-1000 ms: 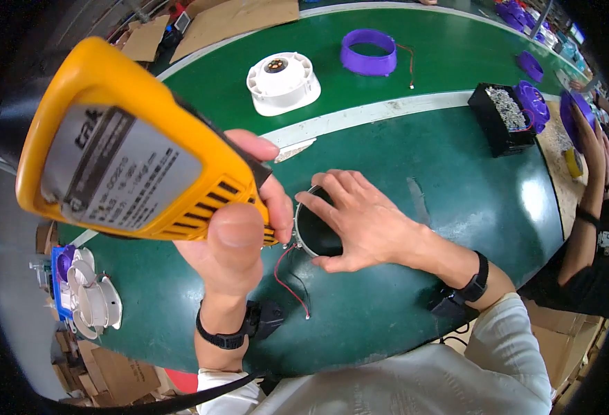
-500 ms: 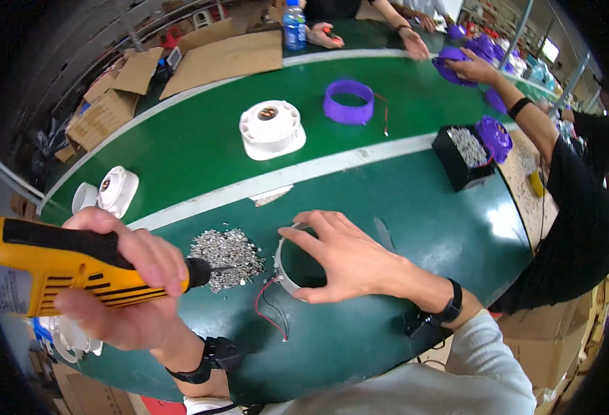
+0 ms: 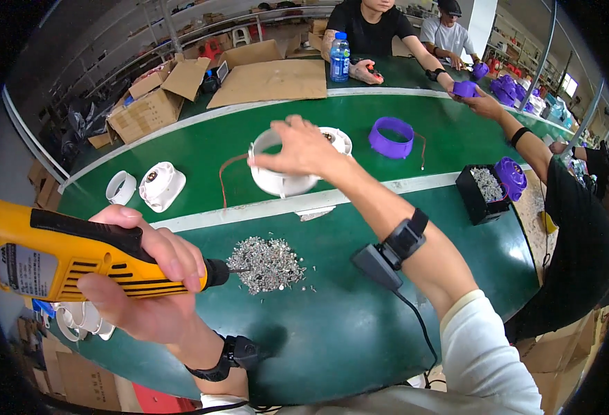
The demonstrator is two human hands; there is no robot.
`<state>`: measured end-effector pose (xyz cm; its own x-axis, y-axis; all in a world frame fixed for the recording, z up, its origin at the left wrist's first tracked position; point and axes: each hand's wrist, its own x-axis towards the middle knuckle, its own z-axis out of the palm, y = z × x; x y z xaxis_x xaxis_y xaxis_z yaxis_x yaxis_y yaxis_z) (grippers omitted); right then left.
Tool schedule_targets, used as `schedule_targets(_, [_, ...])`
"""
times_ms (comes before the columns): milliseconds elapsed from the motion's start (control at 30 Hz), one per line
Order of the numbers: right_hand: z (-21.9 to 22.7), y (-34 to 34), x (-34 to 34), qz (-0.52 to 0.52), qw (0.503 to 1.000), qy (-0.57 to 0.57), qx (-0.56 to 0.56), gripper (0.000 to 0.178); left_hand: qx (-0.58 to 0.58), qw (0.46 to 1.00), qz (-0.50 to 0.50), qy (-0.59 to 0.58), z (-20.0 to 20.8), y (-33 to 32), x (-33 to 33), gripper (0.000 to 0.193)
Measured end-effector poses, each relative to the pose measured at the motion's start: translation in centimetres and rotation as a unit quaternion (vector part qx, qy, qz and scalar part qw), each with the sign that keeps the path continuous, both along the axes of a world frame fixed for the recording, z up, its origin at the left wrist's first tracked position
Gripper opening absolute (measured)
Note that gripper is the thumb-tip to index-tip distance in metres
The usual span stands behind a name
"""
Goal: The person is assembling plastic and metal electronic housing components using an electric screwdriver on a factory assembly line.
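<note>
In my left hand (image 3: pixel 156 297) is a yellow and black electric screwdriver (image 3: pixel 104 256), its bit pointing right over a pile of small silver screws (image 3: pixel 266 265). My right hand (image 3: pixel 306 149) reaches to the far green strip, thumb and fingers around a white ring (image 3: pixel 280 183) with a thin red wire (image 3: pixel 223 181) hanging off its left side. Beside the ring, partly hidden by my right hand, sits a white round housing (image 3: pixel 339 140). A purple ring (image 3: pixel 392 138) with its own wire lies farther right. At the left are another white housing (image 3: pixel 161 185) and a smaller white ring (image 3: pixel 120 187).
A black bin of screws (image 3: pixel 486 185) stands at the right beside a purple housing (image 3: pixel 511 177). Cardboard (image 3: pixel 266 83), an open carton (image 3: pixel 145 114) and a blue bottle (image 3: pixel 340 59) line the far side. Co-workers' hands hold a purple part (image 3: pixel 466 89). White parts (image 3: pixel 83 318) sit lower left.
My right hand has carried the ring and its wire from beside the screw pile up to the far strip. The screwdriver stays in my left hand. The view has tilted up, showing more of the co-workers.
</note>
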<state>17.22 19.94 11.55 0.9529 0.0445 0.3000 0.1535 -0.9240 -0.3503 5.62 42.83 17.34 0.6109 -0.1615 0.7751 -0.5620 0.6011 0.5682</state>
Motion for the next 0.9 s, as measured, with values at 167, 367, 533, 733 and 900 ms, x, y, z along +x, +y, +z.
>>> schedule_targets(167, [-1.4,-0.1,-2.9,0.08,0.979,-0.1,0.16,0.078,-0.019,0.999,0.03,0.0,0.7,1.6,-0.2,0.059])
schedule_targets(367, [-10.3,-1.0,-12.3,0.177,0.975,0.085,0.107,0.075,-0.006,1.0,0.017,-0.006,1.0,2.8,0.0,0.062])
schedule_targets(533, [-10.6,-0.1,-16.1,0.185,0.982,0.04,0.019,0.07,-0.001,1.0,-0.015,0.014,0.4,1.8,-0.1,0.065])
schedule_targets(733, [-7.9,-2.1,-15.6,0.11,0.972,0.086,0.189,0.028,0.07,0.993,-0.004,0.097,-3.4,-4.3,0.3,0.066])
schedule_targets(900, [-1.9,-1.4,-14.1,0.046,0.883,-0.034,0.466,0.014,0.186,0.971,0.02,0.15,-5.4,-8.6,-0.1,0.053])
